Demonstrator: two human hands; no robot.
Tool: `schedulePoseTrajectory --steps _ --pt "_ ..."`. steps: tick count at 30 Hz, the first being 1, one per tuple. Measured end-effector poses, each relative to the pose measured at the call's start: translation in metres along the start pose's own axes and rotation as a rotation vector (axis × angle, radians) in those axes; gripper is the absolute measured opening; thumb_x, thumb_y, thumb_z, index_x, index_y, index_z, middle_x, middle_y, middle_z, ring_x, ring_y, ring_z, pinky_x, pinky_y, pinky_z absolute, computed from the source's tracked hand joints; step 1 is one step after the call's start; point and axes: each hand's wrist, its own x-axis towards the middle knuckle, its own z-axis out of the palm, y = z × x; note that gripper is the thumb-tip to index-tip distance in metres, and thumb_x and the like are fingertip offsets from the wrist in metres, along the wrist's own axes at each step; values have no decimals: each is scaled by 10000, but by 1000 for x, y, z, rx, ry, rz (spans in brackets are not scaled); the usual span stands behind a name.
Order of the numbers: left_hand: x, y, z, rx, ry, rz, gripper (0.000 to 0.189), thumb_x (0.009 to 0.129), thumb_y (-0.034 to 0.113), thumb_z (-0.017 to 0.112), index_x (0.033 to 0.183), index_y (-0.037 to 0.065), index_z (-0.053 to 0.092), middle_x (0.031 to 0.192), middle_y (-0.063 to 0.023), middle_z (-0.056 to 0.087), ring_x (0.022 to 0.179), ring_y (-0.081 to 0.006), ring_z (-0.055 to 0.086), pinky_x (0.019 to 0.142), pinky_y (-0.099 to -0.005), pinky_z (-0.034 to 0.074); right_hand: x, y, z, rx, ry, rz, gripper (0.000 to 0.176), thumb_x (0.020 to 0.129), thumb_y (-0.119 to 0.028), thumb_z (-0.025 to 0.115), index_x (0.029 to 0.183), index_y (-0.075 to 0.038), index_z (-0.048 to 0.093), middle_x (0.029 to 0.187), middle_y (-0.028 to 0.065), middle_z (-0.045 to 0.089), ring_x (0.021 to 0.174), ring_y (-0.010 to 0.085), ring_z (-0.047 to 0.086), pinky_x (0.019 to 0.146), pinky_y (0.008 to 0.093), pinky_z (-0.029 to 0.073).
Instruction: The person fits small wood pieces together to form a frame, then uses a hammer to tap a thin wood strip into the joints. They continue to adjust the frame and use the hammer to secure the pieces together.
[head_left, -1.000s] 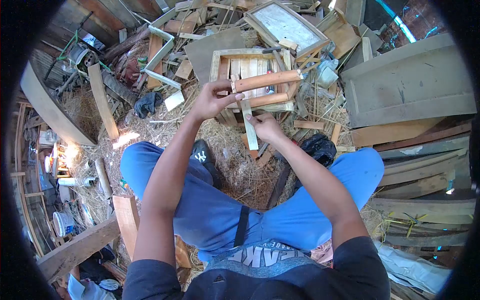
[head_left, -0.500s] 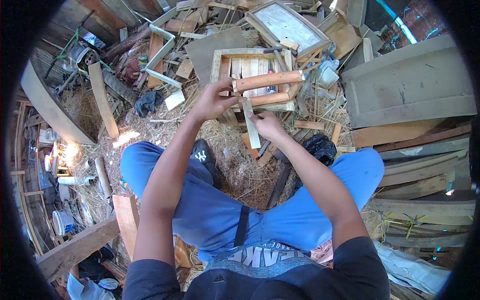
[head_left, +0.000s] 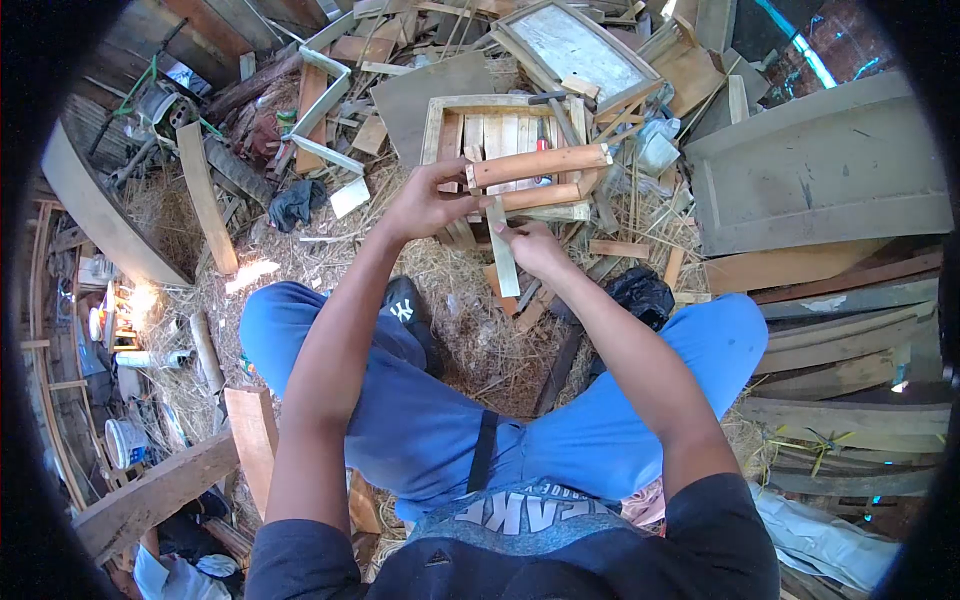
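My left hand (head_left: 430,203) is closed around the left end of a small reddish wooden frame (head_left: 540,165), built of two roughly parallel bars joined at the right. A thin pale wood strip (head_left: 502,250) hangs below the frame's left end, its top close to my left fingertips. The strip is pinched in my right hand (head_left: 535,248), between thumb and fingers. Behind the frame sits a slatted wooden crate (head_left: 435,135). A hammer (head_left: 548,98) lies across the crate's far right edge, and a red-handled tool (head_left: 543,145) shows inside it, partly covered.
Wood scraps and straw (head_left: 455,330) cover the ground between my legs. At right lean a large grey panel (head_left: 800,165) and stacked boards (head_left: 840,330). A black plastic bag (head_left: 640,295) lies beside my right knee. A beam (head_left: 160,495) stands at lower left.
The small wooden frame has shifted very slightly to the right. Both hands keep their holds, and the pale strip stays nearly where it was.
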Motion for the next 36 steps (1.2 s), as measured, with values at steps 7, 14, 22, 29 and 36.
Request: schedulePoseTrajectory --steps 7,14,22,29,36 --pt "-2 2 3 -13 38 16 340 871 83 795 1179 -11 685 1068 -54 714 1016 -141 666 923 -357 563 -1 0 -1 -151 8 42 597 966 -501 645 848 81 709 814 253 723 753 362 737 695 448 556" --pt "-2 6 4 41 17 -9 408 909 77 763 1292 0 643 1204 -66 702 1119 -169 668 977 -365 558 -3 -2 4 -116 56 24 579 957 -490 650 803 64 712 793 270 711 823 392 740 758 471 547" --pt "0 -3 3 13 22 -1 496 927 178 758 1359 1 590 1243 -92 681 1151 -183 651 1009 -373 529 4 8 8 -101 78 -32 566 947 -473 675 742 54 698 745 253 700 758 382 719 720 461 533" --pt "-1 -9 5 -3 61 -9 572 934 194 750 1424 8 521 1317 -109 640 1208 -191 614 1049 -381 494 13 19 11 -103 112 -50 576 934 -480 687 732 60 696 736 259 698 741 390 720 714 462 534" --pt "-16 -2 10 -46 185 132 521 1033 396 576 1423 53 537 1162 -115 673 1102 -209 640 980 -399 507 0 -3 3 -100 64 58 593 923 -484 698 734 78 686 748 258 700 754 370 724 726 456 530"
